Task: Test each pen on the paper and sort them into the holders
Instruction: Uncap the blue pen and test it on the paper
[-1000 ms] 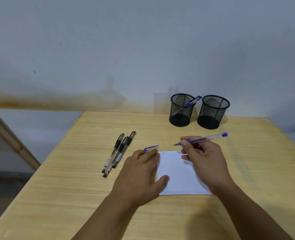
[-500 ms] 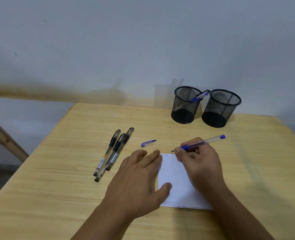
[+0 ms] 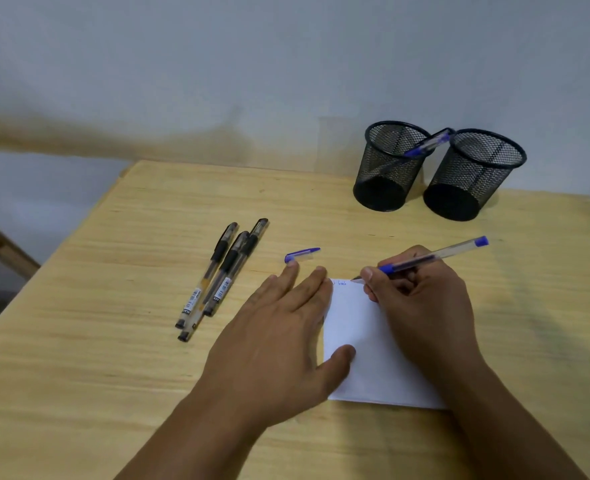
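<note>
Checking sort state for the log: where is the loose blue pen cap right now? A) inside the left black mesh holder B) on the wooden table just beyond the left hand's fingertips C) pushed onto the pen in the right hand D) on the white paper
B: the loose blue pen cap lies on the wooden table, just past the left hand.

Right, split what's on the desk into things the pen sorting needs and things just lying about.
Needed:
blue-capped clear pen in right hand
white paper sheet under left hand
three black-grip pens
two black mesh holders
blue pen cap

Lying about:
wooden frame, far left
</note>
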